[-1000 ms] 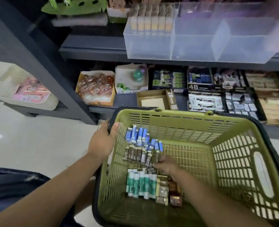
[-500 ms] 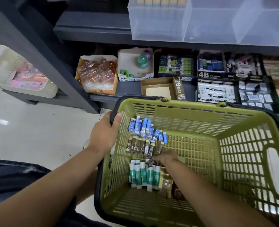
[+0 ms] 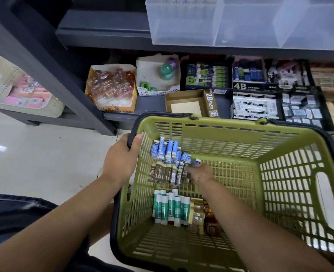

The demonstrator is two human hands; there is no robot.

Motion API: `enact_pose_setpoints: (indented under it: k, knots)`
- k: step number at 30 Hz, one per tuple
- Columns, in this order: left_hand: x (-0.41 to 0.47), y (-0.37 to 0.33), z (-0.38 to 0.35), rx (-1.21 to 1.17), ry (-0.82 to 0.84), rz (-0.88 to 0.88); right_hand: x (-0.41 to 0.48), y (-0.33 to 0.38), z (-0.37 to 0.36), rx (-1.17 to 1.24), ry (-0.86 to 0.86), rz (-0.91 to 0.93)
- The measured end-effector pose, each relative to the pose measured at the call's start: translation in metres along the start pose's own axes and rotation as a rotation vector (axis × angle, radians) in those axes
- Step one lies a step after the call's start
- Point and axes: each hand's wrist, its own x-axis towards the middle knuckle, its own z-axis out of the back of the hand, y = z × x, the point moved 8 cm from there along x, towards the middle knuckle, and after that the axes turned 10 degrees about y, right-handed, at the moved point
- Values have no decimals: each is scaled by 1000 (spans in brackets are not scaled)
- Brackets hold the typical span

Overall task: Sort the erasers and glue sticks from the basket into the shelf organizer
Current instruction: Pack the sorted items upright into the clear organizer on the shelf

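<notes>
One basket (image 3: 230, 134), green, is listed. About seven brown 2B erasers (image 3: 168, 173) and about eight glue sticks (image 3: 170, 209) are counted inside. The blue erasers (image 3: 168, 149) are heaped and cannot be numbered exactly. One clear organizer (image 3: 240, 26) is noted.

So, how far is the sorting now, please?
Done: little that shows; the clear organizer looks empty in its middle and right compartments. In hand: the left hand grips the basket, the right hand reaches among the blue erasers. Left: blue erasers, brown 2B erasers and glue sticks lie in the basket.
</notes>
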Motion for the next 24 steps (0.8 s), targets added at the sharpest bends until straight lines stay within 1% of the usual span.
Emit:
enact_pose_setpoints:
  k: [2,5,7,11,14,18,22,24]
  knots:
    - [0,0,0,-3,0,-2,-4,-6,-12,69,-24,-33]
    - [0,1,-1,-12,1,-8,-5,-10,-14,107,-109,-42]
    - [0,1,-1,-13,3,-9,-6,-8,-18,140,-127,-48]
    - [0,1,0,-23,-2,-3,-8,-6,-24,108,-153,-71]
    - [0,1,0,-30,-5,4,-6,-3,-27,145,-95,-53]
    - [1,2,-1,-32,-8,1,-3,-5,-41,120,24,-66]
    - [1,1,-1,-32,-12,0,-5,-6,-46,98,54,-16]
    - [1,2,0,-23,-15,5,-5,-9,-45,64,97,2]
